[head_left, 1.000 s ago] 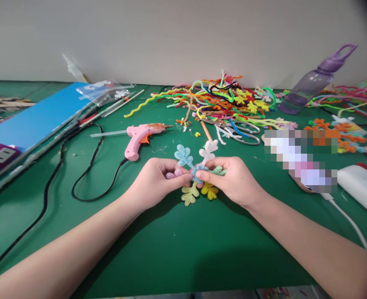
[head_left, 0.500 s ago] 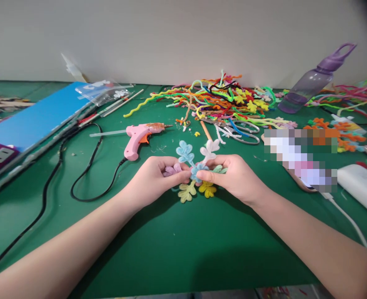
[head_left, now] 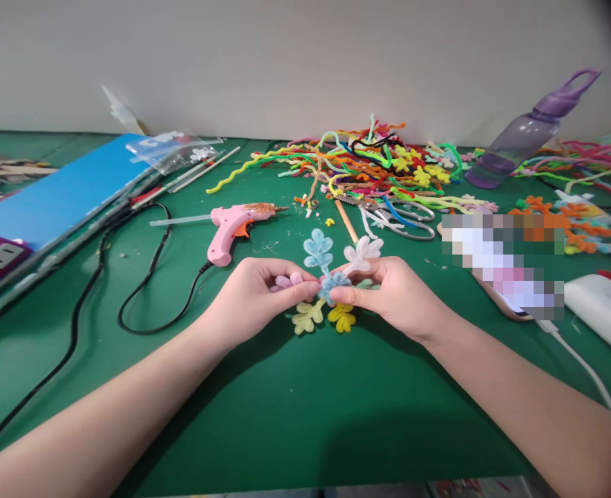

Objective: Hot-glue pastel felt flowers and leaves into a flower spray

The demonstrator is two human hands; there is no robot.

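Between my two hands is a pipe-cleaner flower [head_left: 334, 282] with a blue centre and leaf-shaped arms in blue, white, lilac, green, pale yellow and bright yellow. My left hand [head_left: 267, 294] pinches it from the left, thumb close to the centre, around the lilac arm. From the other side my right hand [head_left: 388, 294] grips it with the thumb against the blue centre. The green arm is partly covered by my right fingers. Behind the left hand a pink glue gun [head_left: 227, 232] lies on its side with a clear glue stick in its back.
A heap of coloured pipe cleaners [head_left: 368, 162] lies at the back, with scissors [head_left: 403, 220] before it. On the right are a purple bottle [head_left: 523, 142], a blurred phone [head_left: 502, 277] and a white device [head_left: 603, 315]. A black cord [head_left: 77, 332] and blue board [head_left: 72, 187] occupy the left.
The pipe-cleaner flower has turned slightly clockwise: its blue and white upper arms have shifted right, the yellow lower ones a little left. Both hands keep their hold.
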